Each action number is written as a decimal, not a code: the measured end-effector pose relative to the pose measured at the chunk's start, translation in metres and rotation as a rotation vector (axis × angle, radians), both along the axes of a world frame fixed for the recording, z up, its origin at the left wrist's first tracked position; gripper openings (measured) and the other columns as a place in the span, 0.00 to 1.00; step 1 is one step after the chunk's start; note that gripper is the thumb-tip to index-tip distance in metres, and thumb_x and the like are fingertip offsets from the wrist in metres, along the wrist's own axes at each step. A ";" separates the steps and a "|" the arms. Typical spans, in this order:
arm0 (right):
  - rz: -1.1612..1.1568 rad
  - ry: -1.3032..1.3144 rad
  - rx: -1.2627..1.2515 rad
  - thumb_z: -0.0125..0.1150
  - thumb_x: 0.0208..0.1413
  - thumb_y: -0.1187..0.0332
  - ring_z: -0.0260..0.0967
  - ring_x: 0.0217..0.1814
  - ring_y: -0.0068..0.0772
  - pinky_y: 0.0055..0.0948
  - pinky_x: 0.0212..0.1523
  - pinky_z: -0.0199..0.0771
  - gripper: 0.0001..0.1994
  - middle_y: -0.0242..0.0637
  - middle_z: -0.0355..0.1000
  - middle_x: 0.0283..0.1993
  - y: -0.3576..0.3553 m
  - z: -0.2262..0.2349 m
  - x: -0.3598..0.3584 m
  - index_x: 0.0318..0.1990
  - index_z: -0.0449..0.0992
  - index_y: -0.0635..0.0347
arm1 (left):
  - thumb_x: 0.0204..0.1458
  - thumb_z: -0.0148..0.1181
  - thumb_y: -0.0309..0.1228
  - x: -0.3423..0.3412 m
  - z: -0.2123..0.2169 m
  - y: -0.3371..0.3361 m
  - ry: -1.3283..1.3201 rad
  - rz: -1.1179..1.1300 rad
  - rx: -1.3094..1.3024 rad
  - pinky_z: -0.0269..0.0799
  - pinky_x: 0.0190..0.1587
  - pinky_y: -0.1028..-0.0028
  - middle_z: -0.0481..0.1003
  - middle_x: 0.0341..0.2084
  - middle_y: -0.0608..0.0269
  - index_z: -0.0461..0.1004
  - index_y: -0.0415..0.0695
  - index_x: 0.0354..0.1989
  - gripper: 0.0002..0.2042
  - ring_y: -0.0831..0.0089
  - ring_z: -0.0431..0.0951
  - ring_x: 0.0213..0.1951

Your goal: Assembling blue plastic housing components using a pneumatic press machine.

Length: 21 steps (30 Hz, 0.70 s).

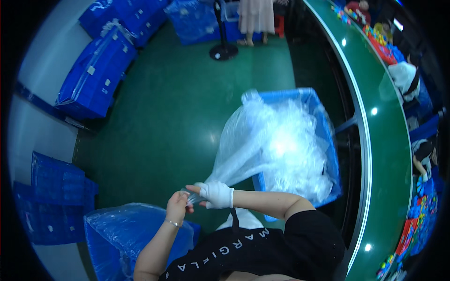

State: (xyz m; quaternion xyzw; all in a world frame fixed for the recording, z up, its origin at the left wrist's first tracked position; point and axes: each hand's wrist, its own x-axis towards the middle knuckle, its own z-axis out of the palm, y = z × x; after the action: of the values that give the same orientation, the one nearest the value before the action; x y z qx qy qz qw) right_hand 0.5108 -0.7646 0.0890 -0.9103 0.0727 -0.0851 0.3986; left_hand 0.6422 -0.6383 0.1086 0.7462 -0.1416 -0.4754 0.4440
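Observation:
A large clear plastic bag (276, 145), stuffed with crumpled clear film, stands in a blue crate (328, 126) in front of me. Its neck is drawn out to the lower left and twisted into a thin rope. My right hand (216, 195), in a white glove, is closed around that twisted neck. My bare left hand (177, 207), with a thin bracelet at the wrist, pinches the very end of the neck just beside the glove. The two hands touch each other above the green floor.
A second blue crate lined with clear plastic (124, 229) sits at my lower left. Folded blue crates (96, 75) lean along the left wall. A curved green conveyor (384, 140) with colourful toys runs on the right, with people seated beyond it. A person stands by a black stand (223, 50) at the top.

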 end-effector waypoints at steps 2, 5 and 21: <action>0.214 0.293 -0.121 0.54 0.44 0.65 0.70 0.33 0.44 0.37 0.34 0.69 0.18 0.41 0.70 0.32 -0.009 -0.001 0.005 0.46 0.66 0.51 | 0.54 0.45 0.31 0.017 0.023 0.022 -0.027 0.085 -0.161 0.62 0.14 0.81 0.64 0.14 0.67 0.67 0.41 0.31 0.07 0.80 0.64 0.13; 0.173 0.404 -0.174 0.54 0.44 0.64 0.70 0.35 0.44 0.39 0.36 0.69 0.15 0.41 0.71 0.33 -0.005 0.036 0.006 0.42 0.69 0.52 | 0.54 0.48 0.32 0.067 0.056 0.087 -0.024 0.398 -0.322 0.61 0.12 0.79 0.61 0.12 0.69 0.67 0.42 0.31 0.06 0.80 0.63 0.12; 0.045 0.383 -1.033 0.45 0.47 0.66 0.70 0.38 0.43 0.37 0.40 0.69 0.13 0.45 0.72 0.38 0.182 0.196 0.301 0.36 0.74 0.59 | 0.56 0.36 0.32 0.335 0.089 0.792 -0.019 1.394 -1.001 0.64 0.51 0.63 0.63 0.50 0.51 0.59 0.38 0.52 0.17 0.59 0.64 0.51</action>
State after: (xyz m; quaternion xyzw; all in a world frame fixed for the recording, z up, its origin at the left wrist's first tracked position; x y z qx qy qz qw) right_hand 0.8116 -0.5826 0.2849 -0.9881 0.0732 0.0660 -0.1184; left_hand 0.9775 0.1540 0.1980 0.3828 0.1525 0.0309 0.9106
